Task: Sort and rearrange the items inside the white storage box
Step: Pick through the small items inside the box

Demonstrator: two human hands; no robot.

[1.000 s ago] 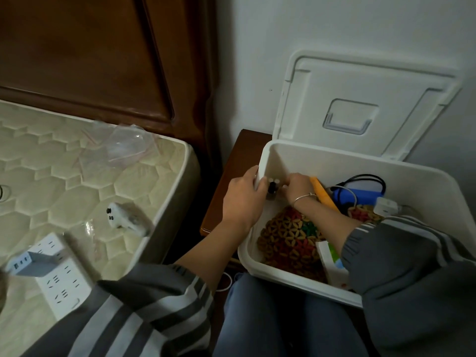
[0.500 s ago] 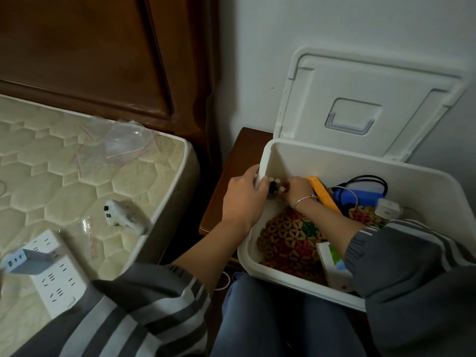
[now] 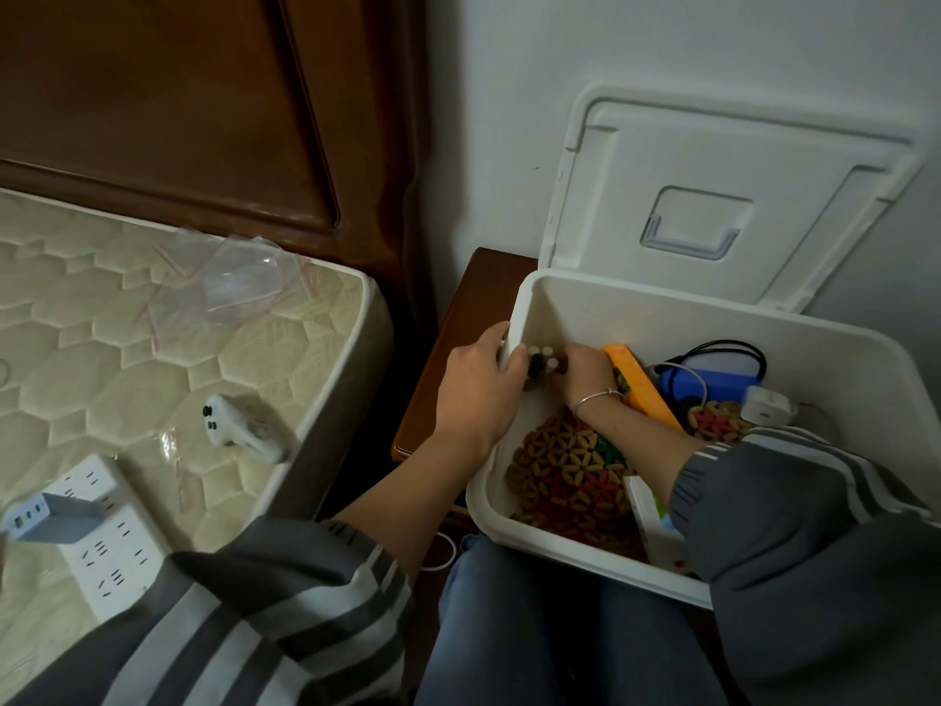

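Observation:
The white storage box (image 3: 713,318) rests on my lap with its lid (image 3: 713,196) tipped back against the wall. My left hand (image 3: 478,389) grips the box's left rim. My right hand (image 3: 580,372), wearing a silver bracelet, reaches into the far left corner and holds a cluster of small bottles (image 3: 541,360) with white and dark caps. Below my hands lies a woven beaded mat (image 3: 565,466). Beside my right wrist stands an orange box (image 3: 641,389); behind it sit a blue device (image 3: 708,387) with black cable and a white charger (image 3: 766,406).
To the left is a quilted mattress (image 3: 127,349) holding a white controller (image 3: 239,425), a white power strip (image 3: 112,532), a grey adapter (image 3: 46,517) and clear plastic bags (image 3: 239,287). A wooden headboard (image 3: 203,109) stands behind. A brown nightstand (image 3: 473,318) lies under the box's far left corner.
Both hands stay at the box's far left corner; my right hand has shifted slightly on the small bottles. The view has drifted a little.

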